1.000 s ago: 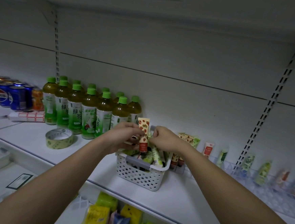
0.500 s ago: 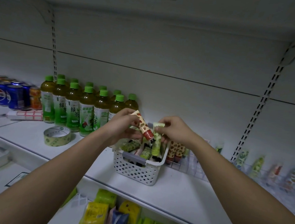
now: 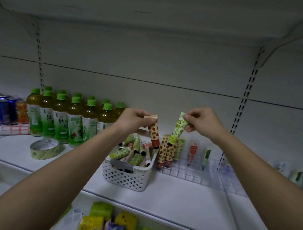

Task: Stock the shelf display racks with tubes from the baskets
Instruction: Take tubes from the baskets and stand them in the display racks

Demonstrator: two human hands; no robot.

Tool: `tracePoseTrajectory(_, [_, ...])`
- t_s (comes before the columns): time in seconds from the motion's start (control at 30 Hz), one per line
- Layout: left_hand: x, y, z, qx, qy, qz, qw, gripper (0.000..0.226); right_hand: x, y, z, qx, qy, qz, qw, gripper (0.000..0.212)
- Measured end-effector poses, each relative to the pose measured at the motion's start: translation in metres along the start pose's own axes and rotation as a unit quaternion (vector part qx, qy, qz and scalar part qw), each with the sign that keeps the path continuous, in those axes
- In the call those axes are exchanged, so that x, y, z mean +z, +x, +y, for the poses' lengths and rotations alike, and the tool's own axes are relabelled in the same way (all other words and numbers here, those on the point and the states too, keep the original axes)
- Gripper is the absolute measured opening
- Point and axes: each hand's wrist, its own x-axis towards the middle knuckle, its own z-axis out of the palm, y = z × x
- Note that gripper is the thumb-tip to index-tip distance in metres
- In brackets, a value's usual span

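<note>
Head cam: both hands are up over the shelf, each w/ a tube pinched at its flat crimped end, cap hanging down. Left hand (image 3: 134, 119) grips a strawberry-print tube (image 3: 153, 133), held just above the white basket (image 3: 126, 176); right hand (image 3: 203, 121) grips a green-print tube (image 3: 178, 127), its cap just over the tubes already standing in the clear display rack (image 3: 193, 172). Basket sits below and between the hands, a bit nearer the left one, and is well filled w/ loose tubes (image 3: 135, 154) lying every which way. Rack runs from under the right hand outward past it: a tight cluster of strawberry-print tubes (image 3: 166, 152) stands at its near end, then a red tube (image 3: 192, 151) and a green-and-white tube (image 3: 206, 155) spaced apart, then many bare slots; a few more tubes further out, too blurred to tell apart. So progress looks early to mid: some slots filled, most of rack open, basket far from emptied. Likely next is seating these two tubes cap-down in free slots, then back to the basket for more.
</note>
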Motion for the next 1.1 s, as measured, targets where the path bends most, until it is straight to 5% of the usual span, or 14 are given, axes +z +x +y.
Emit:
tracePoseTrajectory(0.73, [0.081,0.043,-0.037,0.062,0.379,0.0,0.923,0.005,-0.029,-0.009,0.084,0.049,0.032,0.037,0.998,0.013])
tracePoseTrajectory(1.1, [0.095,0.052,-0.047,0.1,0.428,0.013,0.898,0.009,-0.017,0.002,0.106,0.058,0.054,0.033,0.996,0.008])
